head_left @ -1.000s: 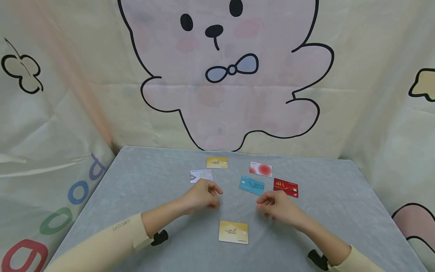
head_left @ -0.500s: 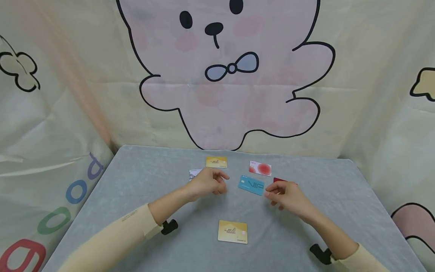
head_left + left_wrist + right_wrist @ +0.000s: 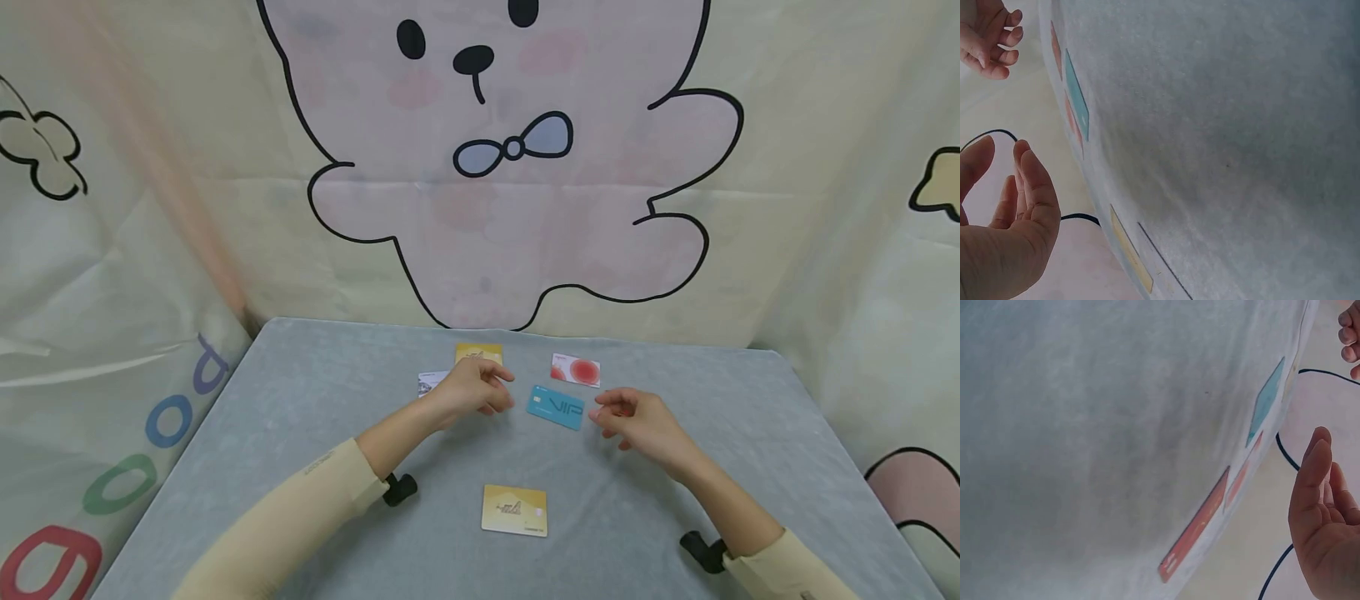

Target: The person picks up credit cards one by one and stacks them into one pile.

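My left hand (image 3: 474, 387) hovers over the back of the table, fingers loosely bent and holding nothing. In the head view it overlaps a white patterned card (image 3: 431, 382) and the lower part of a yellow card (image 3: 478, 350). Also raised and holding nothing is my right hand (image 3: 637, 421), its fingers loosely curved just right of a teal VIP card (image 3: 555, 407). A red card (image 3: 1196, 526) shows in the right wrist view; the right hand hides it in the head view. Behind the teal card lies a white card with a red circle (image 3: 576, 371).
Closer to the front edge, another yellow card (image 3: 514, 511) lies flat on the grey cloth-covered table (image 3: 337, 375). A printed cloth backdrop (image 3: 487, 233) hangs behind the table, with more cloth at both sides. Each wrist carries a small black camera (image 3: 400, 489).
Both hands have moved farther over the table and a little to the right. The left now overlaps the rear yellow card, and the right covers the red card. The cards have stayed put.
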Action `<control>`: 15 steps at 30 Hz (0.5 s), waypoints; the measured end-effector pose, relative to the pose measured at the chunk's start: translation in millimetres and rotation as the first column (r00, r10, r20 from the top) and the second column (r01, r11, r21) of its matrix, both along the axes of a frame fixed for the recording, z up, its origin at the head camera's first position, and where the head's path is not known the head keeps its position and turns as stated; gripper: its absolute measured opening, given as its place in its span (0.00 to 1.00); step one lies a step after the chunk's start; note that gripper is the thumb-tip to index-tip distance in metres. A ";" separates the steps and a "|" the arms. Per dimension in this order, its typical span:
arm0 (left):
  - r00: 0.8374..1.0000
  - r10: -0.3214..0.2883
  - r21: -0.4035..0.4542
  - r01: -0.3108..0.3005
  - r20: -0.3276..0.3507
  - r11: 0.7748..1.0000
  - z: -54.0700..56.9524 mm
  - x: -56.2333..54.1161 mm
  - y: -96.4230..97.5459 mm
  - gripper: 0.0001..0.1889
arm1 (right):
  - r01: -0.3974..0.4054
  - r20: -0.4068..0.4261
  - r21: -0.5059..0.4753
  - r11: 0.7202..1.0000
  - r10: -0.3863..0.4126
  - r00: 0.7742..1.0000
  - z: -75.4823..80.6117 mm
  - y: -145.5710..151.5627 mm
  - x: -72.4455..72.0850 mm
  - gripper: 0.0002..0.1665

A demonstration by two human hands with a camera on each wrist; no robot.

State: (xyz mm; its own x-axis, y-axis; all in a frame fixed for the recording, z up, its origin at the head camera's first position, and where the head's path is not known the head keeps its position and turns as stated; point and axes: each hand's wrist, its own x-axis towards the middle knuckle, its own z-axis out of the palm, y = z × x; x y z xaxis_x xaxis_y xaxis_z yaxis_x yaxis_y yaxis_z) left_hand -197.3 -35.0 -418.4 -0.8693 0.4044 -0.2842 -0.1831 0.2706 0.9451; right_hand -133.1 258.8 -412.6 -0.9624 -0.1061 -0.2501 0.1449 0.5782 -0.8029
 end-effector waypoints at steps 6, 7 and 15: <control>1.000 0.018 -0.004 -0.018 0.001 1.000 -11.3 -9.7 6.8 0.24 | 0.018 0.004 0.011 1.000 -0.018 1.000 -6.3 1.4 -6.4 0.32; 1.000 0.018 -0.003 -0.018 0.000 1.000 -12.8 -11.6 7.8 0.24 | 0.021 0.004 0.011 1.000 -0.021 1.000 -7.4 1.3 -7.9 0.32; 1.000 0.007 0.015 -0.007 -0.019 1.000 -27.8 -23.7 19.5 0.25 | 0.035 0.010 -0.003 0.999 -0.035 0.999 -18.6 0.2 -19.7 0.37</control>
